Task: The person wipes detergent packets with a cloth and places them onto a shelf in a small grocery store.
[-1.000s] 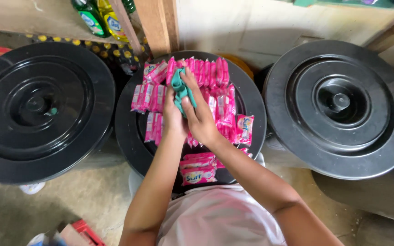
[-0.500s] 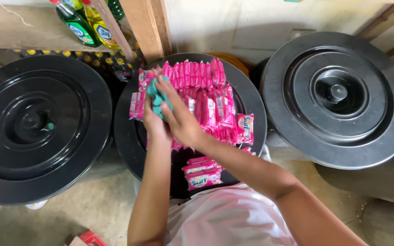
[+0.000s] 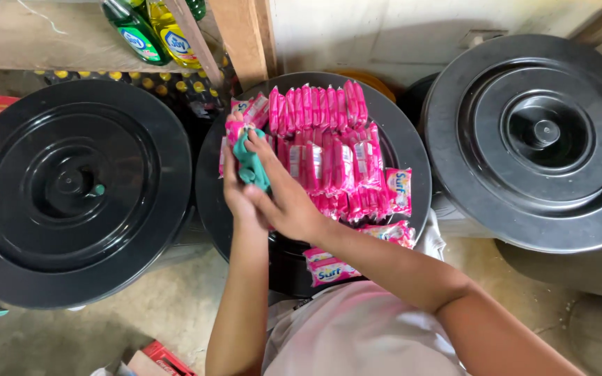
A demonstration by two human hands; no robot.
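Nearest the camera, the person's pale shirt [image 3: 357, 334] fills the bottom of the view, and both forearms reach forward from it over the middle black lid [image 3: 412, 150]. A couple of pink sachets [image 3: 329, 268] lie at the lid's near edge, just ahead of the shirt, apparently set apart from the main stock. The left hand [image 3: 235, 191] and the right hand [image 3: 290, 198] meet over the left part of the lid, pressed close together; the left one is closed around a pink sachet [image 3: 235, 129], holding it up off the lid, while the right hand's fingers are clamped on a teal cloth [image 3: 252, 163] laid against that sachet, a grip that suits rubbing its surface. Beyond the hands, the rows of pink sachets [image 3: 329, 139] stand and overlap in tidy lines across the lid, which serves as a flat tabletop for sorting them within easy reach. To either side sit two more bins, the left black lid [image 3: 71, 202] and the right black lid [image 3: 538, 139], both bare on top. Farthest off, a wooden post [image 3: 242, 35] rises behind the middle bin, with a green bottle [image 3: 130, 31] and a yellow bottle [image 3: 168, 31] leaning beside it, and a line of yellow bottle caps [image 3: 134, 80] just below them in shadow.
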